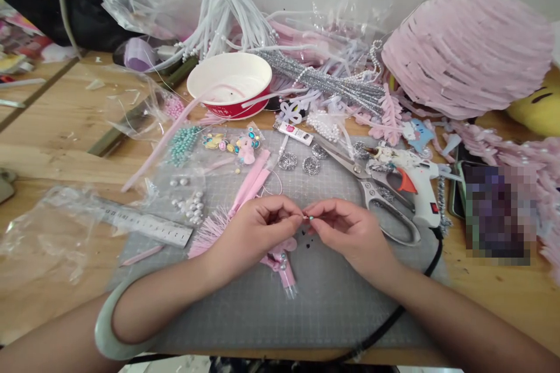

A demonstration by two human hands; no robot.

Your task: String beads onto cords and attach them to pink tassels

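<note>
Above the middle of the grey cutting mat (350,315), my two hands meet fingertip to fingertip. My left hand (266,222) is closed in a pinch on the end of a thin pink thread, which loops up behind it. In the pinch of my right hand (347,227) a small teal bead (311,217) shows, right by the thread's end; whether the thread passes through it I cannot tell. A pink tassel (212,232) with ribbon and a clear-tipped pink piece (287,281) lie under my left hand, partly hidden by it.
Scissors (371,192) and a glue gun (409,172) lie right of my hands, its black cable (389,323) crossing the mat. Teal beads (184,144), white beads (195,207) and a steel ruler (149,222) are at left. A white-and-red bowl (262,99) stands behind; a phone (457,192) lies at right.
</note>
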